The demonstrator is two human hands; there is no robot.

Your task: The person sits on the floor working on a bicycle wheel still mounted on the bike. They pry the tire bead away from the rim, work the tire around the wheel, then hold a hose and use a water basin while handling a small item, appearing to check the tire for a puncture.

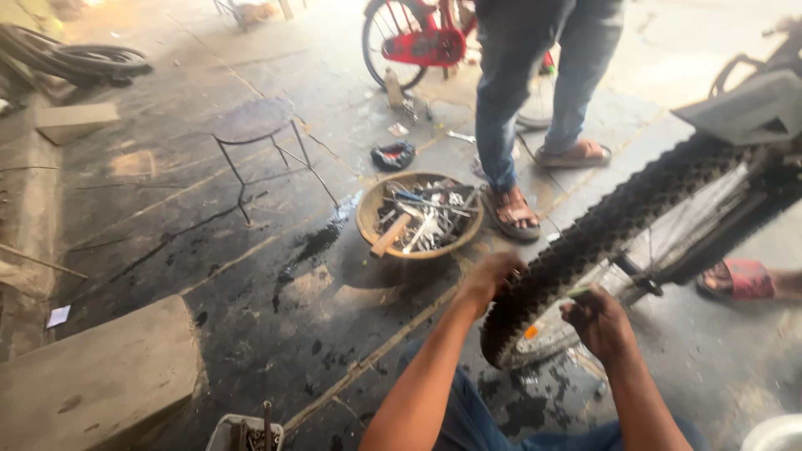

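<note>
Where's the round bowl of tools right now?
Head view, centre: the bowl of tools sits on the floor just beyond the left hand, between the small stool and a standing person's sandalled foot.

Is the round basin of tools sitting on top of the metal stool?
No, the basin of tools sits on the floor, to the right of the stool.

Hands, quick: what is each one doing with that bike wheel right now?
Left hand: curled over the knobby tyre, gripping its tread.
Right hand: closed at the wheel rim; whether it holds something small cannot be told.
</note>
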